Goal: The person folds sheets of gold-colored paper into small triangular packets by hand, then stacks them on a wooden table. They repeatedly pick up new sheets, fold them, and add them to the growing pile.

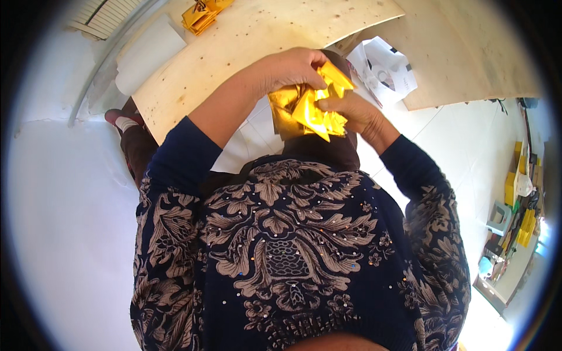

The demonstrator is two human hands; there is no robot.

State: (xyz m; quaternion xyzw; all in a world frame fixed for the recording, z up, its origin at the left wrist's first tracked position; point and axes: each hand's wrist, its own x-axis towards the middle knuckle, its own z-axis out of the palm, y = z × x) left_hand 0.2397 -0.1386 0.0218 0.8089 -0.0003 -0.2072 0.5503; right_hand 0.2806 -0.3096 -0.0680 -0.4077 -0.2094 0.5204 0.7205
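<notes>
Left grip [297, 67] and right grip [355, 112] clamp a crinkled, sharp-folded bundle of shiny gold foil [313, 116].

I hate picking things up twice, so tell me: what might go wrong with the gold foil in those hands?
Spilling: the left grip and right grip hold the gold foil pieces beyond the table's near edge, so any that slip could land on the pale floor.

Creasing: the pieces look bent and fanned, so squeezing harder might crumple them.
</notes>
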